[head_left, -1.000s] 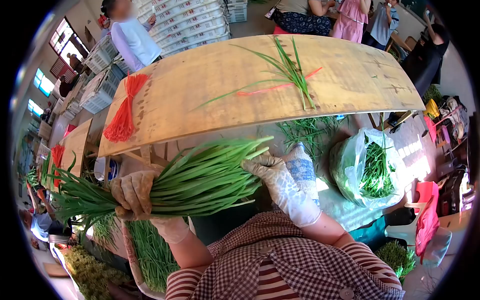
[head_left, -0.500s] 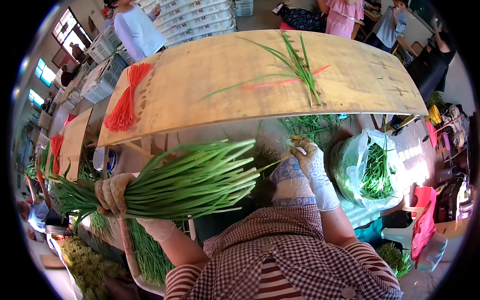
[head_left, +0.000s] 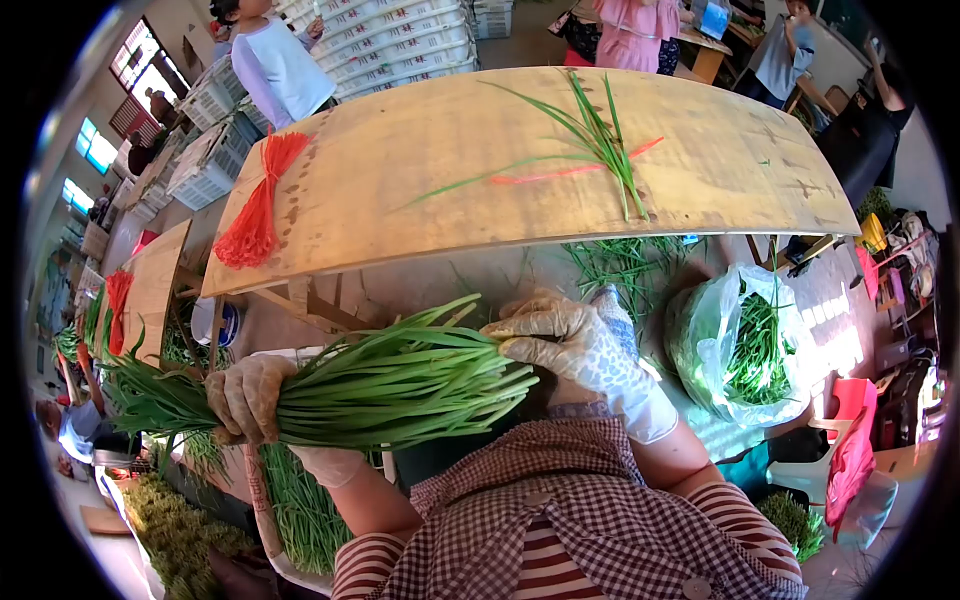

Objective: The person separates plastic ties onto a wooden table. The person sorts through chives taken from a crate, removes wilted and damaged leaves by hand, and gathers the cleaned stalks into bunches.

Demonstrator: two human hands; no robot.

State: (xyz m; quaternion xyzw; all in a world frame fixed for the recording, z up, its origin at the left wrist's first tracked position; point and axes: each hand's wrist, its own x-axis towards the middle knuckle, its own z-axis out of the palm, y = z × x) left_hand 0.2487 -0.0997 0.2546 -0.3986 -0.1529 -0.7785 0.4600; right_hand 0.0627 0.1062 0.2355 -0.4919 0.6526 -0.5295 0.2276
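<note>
A thick bunch of garlic chives (head_left: pixel 400 385) lies sideways across my lap, its pale stem ends pointing right. My left hand (head_left: pixel 252 398), in a stained glove, is wrapped round the leafy part. At the stem ends my gloved right hand (head_left: pixel 560 340) pinches with thumb and fingers at one or more stems; exactly what sits between the fingertips is partly hidden. Ahead on the wooden table (head_left: pixel 400 190) lie a few loose chives (head_left: pixel 600 140) across a red tie (head_left: pixel 550 174). A bundle of red ties (head_left: pixel 262 205) rests at the table's left end.
On the right stands a clear plastic bag (head_left: pixel 700 340) with green leaves inside. A crate of chives (head_left: pixel 310 510) is by my left arm. Loose leaves (head_left: pixel 620 265) litter the floor below the table. Stacked white crates (head_left: pixel 395 40) and other people are behind it.
My right hand has come left from beside the bunch, where it held a thin yellowish strand, to the stem ends. The bunch has shifted slightly right and down in my left hand.
</note>
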